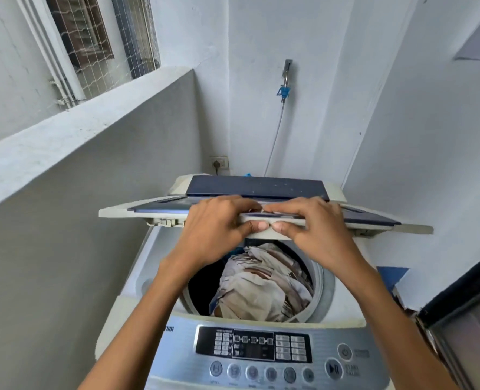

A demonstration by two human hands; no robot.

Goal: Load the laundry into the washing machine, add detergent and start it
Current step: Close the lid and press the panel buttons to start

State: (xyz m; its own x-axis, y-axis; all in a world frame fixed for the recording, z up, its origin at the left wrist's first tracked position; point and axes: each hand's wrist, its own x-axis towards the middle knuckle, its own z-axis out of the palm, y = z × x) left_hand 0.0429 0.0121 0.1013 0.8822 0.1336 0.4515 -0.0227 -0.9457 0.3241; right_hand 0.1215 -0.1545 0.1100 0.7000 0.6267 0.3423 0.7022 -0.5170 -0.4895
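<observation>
The top-loading washing machine [137, 277] stands in a wall corner, drum open. Its folding lid [255, 185] is half raised, creased at the middle hinge. It looks like stiff, light plastic, so the centre of its front edge is probably the surest hold. The laundry [261, 282], soft cream-and-brown patterned cloth, lies heaped inside the drum. The left hand [216, 229] and right hand [314, 229] sit side by side, fingers clamped over that lid edge, thumbs beneath. The control panel [261, 350] carries button labels too blurred to read; a play-pause symbol marks the round button [333, 368].
</observation>
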